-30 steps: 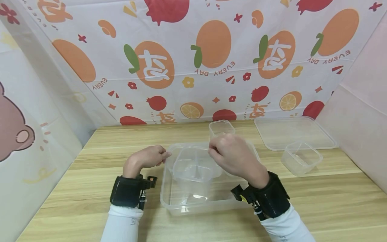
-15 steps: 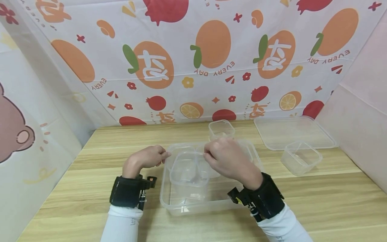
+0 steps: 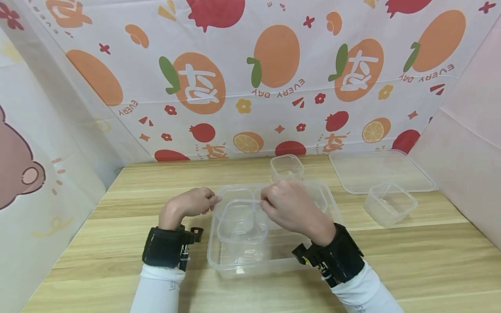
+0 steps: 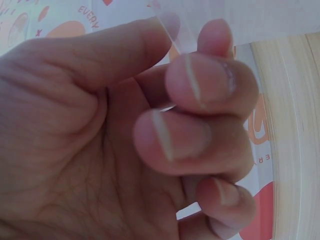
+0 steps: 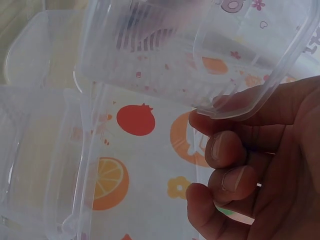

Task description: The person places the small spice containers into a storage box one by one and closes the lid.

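Observation:
A large clear plastic box (image 3: 270, 265) stands on the wooden table in front of me. My left hand (image 3: 192, 203) pinches its left rim between thumb and index finger; the other fingers are curled in the left wrist view. My right hand (image 3: 295, 206) grips the rim of a small clear plastic container (image 3: 240, 237) between thumb and index finger. That container is over the front left part of the box; whether it touches the bottom I cannot tell. Behind it, other small clear containers (image 5: 42, 165) sit in the box's back row, partly hidden by my right hand.
One small clear container (image 3: 287, 166) stands behind the box. Another small container (image 3: 389, 206) is to the right, near a flat clear lid (image 3: 383, 171) at the back right. A fruit-print cloth (image 3: 242, 78) hangs behind the table.
My right hand has moved left and slightly down with the small container, which has gone from tilted to more level toward the front left. My left hand stays at the rim.

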Action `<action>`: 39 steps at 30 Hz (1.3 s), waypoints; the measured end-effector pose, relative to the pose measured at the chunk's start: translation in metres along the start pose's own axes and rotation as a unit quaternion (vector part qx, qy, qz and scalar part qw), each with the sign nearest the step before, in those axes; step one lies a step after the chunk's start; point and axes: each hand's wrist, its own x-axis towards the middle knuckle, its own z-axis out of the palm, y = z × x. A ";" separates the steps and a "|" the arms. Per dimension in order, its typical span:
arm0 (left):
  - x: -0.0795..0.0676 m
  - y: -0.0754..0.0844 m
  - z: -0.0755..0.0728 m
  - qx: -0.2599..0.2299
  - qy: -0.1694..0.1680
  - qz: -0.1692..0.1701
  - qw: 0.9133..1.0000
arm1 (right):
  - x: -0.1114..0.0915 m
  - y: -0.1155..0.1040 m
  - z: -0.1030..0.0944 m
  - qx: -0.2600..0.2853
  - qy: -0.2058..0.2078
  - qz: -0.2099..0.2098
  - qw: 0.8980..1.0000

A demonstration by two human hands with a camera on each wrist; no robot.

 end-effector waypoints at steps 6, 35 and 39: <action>0.000 0.000 -0.001 0.005 0.000 -0.005 1.000 | 0.001 -0.001 0.001 -0.003 -0.006 0.000 1.000; 0.001 0.001 -0.001 0.001 -0.001 -0.008 1.000 | 0.013 0.000 0.007 0.120 -0.130 0.069 0.982; 0.001 0.001 -0.001 0.002 -0.001 -0.007 1.000 | 0.013 0.000 0.009 0.123 -0.137 0.073 0.980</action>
